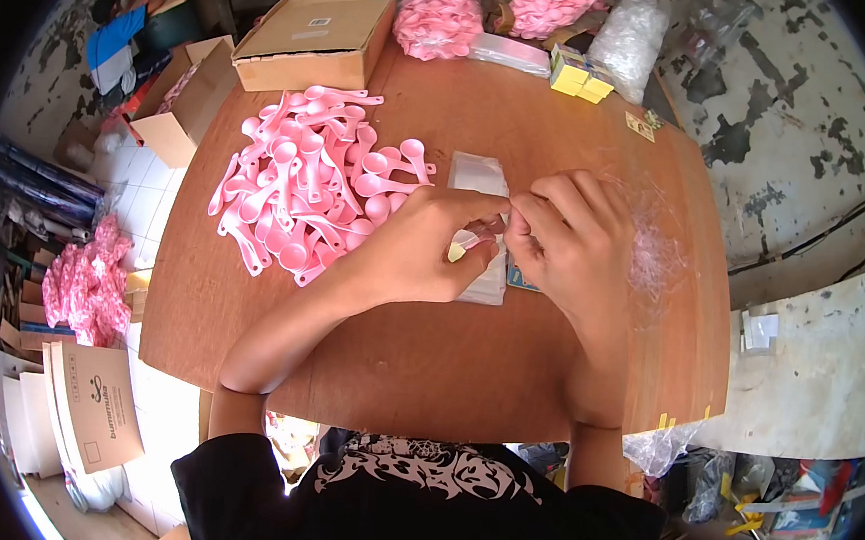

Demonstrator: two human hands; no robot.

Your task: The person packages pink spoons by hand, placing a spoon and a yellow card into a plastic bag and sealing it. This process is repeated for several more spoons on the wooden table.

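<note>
Over the middle of the table my left hand (419, 244) has its thumb and index finger curved toward each other. My right hand (573, 242) meets it fingertip to fingertip, its fingers curled in a pinch. Something thin and see-through shows in the gap between the hands, but I cannot make out what the fingertips hold. Under the hands lies a stack of clear plastic bags (478, 173). A small blue-green packet (520, 279) shows partly below the right hand. Left of the hands is a heap of pink plastic spoons (304, 176).
A closed cardboard box (318, 36), a bag of pink spoons (438, 25), yellow small boxes (580, 75) and a filled clear sack (631, 43) line the table's back. Loose clear strands (654, 250) lie at the right. A person in blue (115, 47) is far left.
</note>
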